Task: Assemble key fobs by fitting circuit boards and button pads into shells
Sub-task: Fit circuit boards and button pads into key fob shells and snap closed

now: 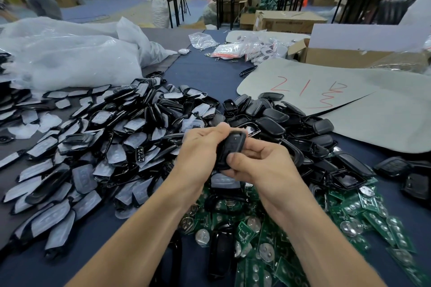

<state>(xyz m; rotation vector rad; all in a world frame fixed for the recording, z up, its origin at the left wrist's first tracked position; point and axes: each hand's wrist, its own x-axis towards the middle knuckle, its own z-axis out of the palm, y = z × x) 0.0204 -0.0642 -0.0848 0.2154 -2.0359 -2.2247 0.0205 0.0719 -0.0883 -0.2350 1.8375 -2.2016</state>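
Now: both hands on one black fob

Mid-frame, above the dark table point(205, 72), L hand point(200, 147) & R hand point(261, 165) hold one black fob shell point(231, 147) btwn them. L fingers curl round its far edge. R thumb presses on its near face, w/ R fingers curled underneath. The fob is tilted, up in the air over the piles.

Below the hands is a heap of green circuit boards point(349, 212) w/ round silver cells. To the L lies a spread of film-covered shell halves point(93, 142). To the R & behind is a pile of bare black shells point(279, 123), beside a grey sheet point(303, 98) w/ red marks. A white plastic bag point(70, 53) sits far L.
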